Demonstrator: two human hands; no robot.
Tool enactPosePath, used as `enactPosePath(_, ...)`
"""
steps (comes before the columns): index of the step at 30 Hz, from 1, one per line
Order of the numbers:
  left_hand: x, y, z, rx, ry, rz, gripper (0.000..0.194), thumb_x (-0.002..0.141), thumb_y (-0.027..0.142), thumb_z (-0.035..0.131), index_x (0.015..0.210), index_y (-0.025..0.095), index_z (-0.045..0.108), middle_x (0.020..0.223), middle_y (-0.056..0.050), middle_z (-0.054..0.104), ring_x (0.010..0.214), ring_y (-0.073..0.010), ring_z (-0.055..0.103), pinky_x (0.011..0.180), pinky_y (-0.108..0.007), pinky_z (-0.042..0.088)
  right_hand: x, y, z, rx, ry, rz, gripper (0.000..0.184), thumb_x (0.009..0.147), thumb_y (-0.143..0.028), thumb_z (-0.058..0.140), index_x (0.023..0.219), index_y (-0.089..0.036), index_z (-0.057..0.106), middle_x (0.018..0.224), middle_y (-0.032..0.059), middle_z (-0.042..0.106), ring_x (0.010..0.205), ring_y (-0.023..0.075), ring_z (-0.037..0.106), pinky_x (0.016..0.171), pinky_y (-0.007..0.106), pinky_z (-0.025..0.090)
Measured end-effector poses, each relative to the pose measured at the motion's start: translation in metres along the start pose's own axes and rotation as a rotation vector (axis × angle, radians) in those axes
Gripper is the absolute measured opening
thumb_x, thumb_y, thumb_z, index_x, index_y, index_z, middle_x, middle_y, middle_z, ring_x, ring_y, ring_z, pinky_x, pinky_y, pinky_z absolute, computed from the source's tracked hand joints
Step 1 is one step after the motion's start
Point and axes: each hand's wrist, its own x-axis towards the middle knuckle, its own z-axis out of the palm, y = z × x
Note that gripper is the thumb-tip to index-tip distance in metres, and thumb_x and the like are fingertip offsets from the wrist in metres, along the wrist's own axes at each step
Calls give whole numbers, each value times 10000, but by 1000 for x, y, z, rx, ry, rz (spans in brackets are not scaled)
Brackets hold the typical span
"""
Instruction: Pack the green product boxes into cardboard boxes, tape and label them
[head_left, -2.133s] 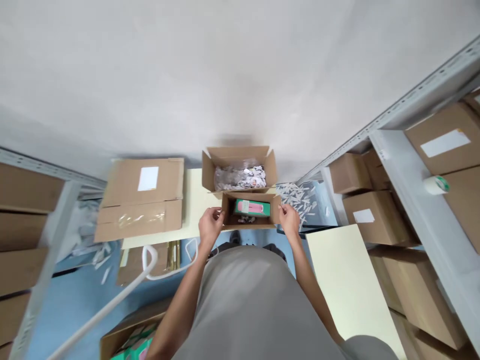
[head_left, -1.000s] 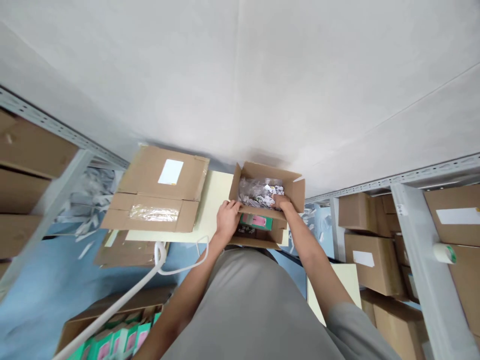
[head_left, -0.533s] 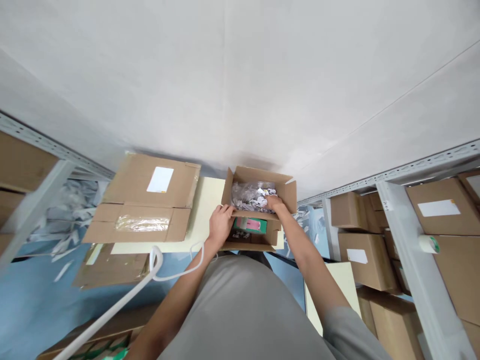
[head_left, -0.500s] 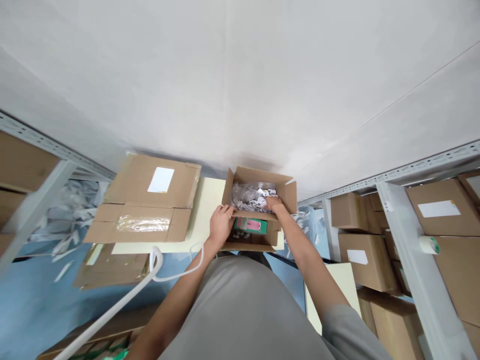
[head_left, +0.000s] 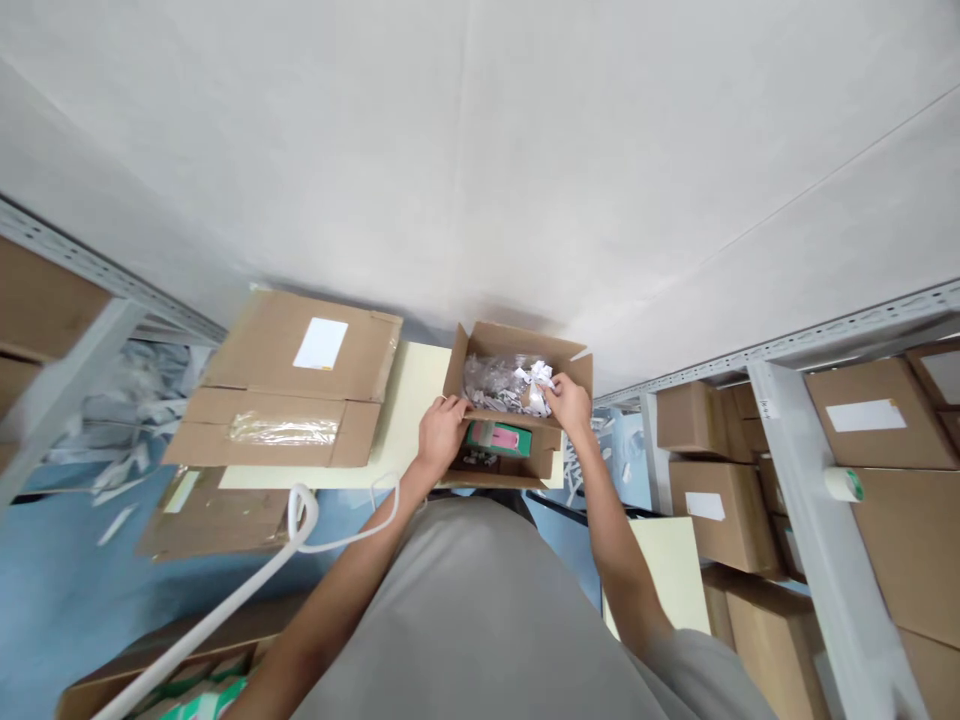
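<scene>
My left hand [head_left: 442, 432] is closed on the near left rim of an open cardboard box [head_left: 517, 343]. Inside that box lie clear plastic wrap [head_left: 484, 378] and scraps of white paper [head_left: 495, 403]. Over its right side, my right hand [head_left: 570, 403] pinches a bunch of crumpled white paper strips [head_left: 537, 380]. Closer to my body sits a second open cardboard box or compartment, holding a green and pink package [head_left: 501, 438] with a few paper bits beside it.
Flattened cardboard [head_left: 281, 395] with a white label lies left on the pale tabletop [head_left: 411, 400]. A white curved tube [head_left: 217, 600] crosses the lower left. Cartons [head_left: 720, 510] fill the rack [head_left: 832, 510] at right, where a tape roll [head_left: 844, 485] hangs on the post.
My right hand has risen out of the paper filling with a bunch of strips in its fingers. My left hand stays on the box rim. The view has shifted slightly.
</scene>
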Motion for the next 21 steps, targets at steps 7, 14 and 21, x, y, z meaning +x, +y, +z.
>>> enactPosePath(7,5,-3,0,8,-35,2,230,993,152,574,1065,239,775,1110,-131,773,1058,-344,659,942,-460,535,-120,14,11,379,73,14,334,1024,-543,613,1026,-237,747,810,15,770,725,198,696,719,268,476)
enactPosePath(14,7,-5,1,8,-39,-3,223,993,156,583,1065,239,777,1111,-124,771,1048,-344,663,906,-445,533,-127,-6,36,263,-88,109,205,1004,-409,690,1124,-267,776,914,25,827,881,239,773,737,277,471)
enactPosePath(21,5,-3,1,-4,-34,-6,220,993,147,577,1057,243,764,1115,-126,765,1062,-341,665,950,-445,540,-61,-23,2,99,-8,1,276,1103,-423,590,1245,-271,773,1041,51,853,1014,261,789,812,288,496)
